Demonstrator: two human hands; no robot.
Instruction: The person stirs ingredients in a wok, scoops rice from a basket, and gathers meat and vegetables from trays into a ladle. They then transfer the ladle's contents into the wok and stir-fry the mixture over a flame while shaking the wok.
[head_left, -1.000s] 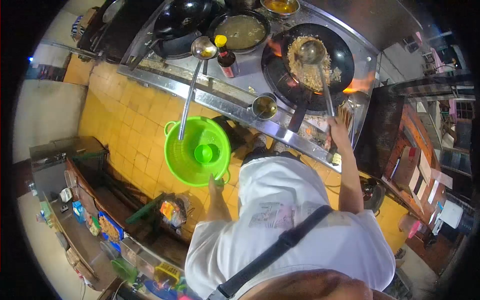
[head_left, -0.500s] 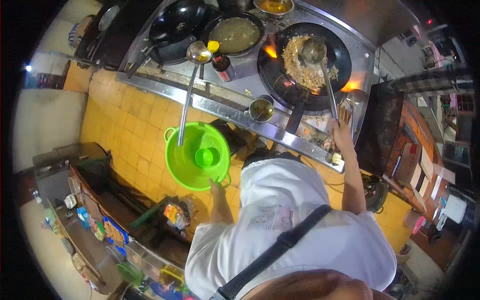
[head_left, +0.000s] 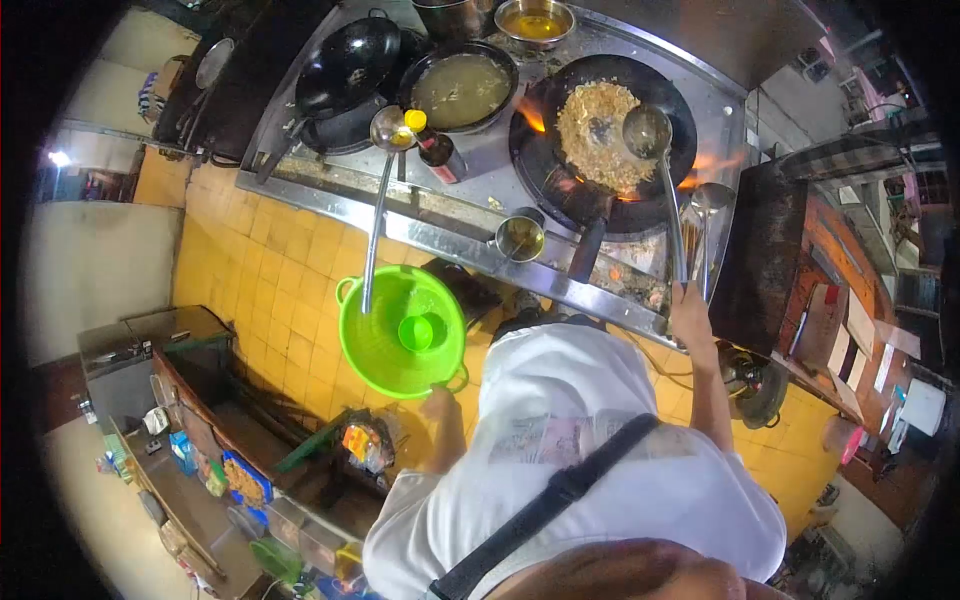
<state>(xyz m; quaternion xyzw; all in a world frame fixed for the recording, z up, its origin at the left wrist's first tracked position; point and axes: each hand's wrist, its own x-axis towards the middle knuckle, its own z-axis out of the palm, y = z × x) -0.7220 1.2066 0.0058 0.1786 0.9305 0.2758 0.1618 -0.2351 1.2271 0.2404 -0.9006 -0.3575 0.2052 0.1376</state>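
Note:
My right hand (head_left: 692, 315) is closed around the long handle of a ladle (head_left: 648, 132). The ladle's bowl rests over the right side of chopped, rice-like food (head_left: 590, 120) in a black wok (head_left: 677, 98). Flames show at the wok's edges. Low on the left, my left hand (head_left: 440, 404) grips the rim of a bright green tub (head_left: 375, 365) near its handle. Inside the tub lies a small green cup (head_left: 415, 334). A second ladle (head_left: 378, 215) lies across the stove edge, its handle end over the tub.
A sauce bottle (head_left: 440, 158) with a yellow cap stands on the stove (head_left: 480, 185). Behind it are a pan of cloudy liquid (head_left: 460, 90) and a bowl of yellow oil (head_left: 537, 22). A metal cup (head_left: 520, 238) sits at the front edge. Another ladle (head_left: 712, 196) lies right of the wok.
The ladle bowl has moved right and down across the food, and my right hand has drawn back toward me. The view has shifted slightly; my left hand keeps its grip on the tub.

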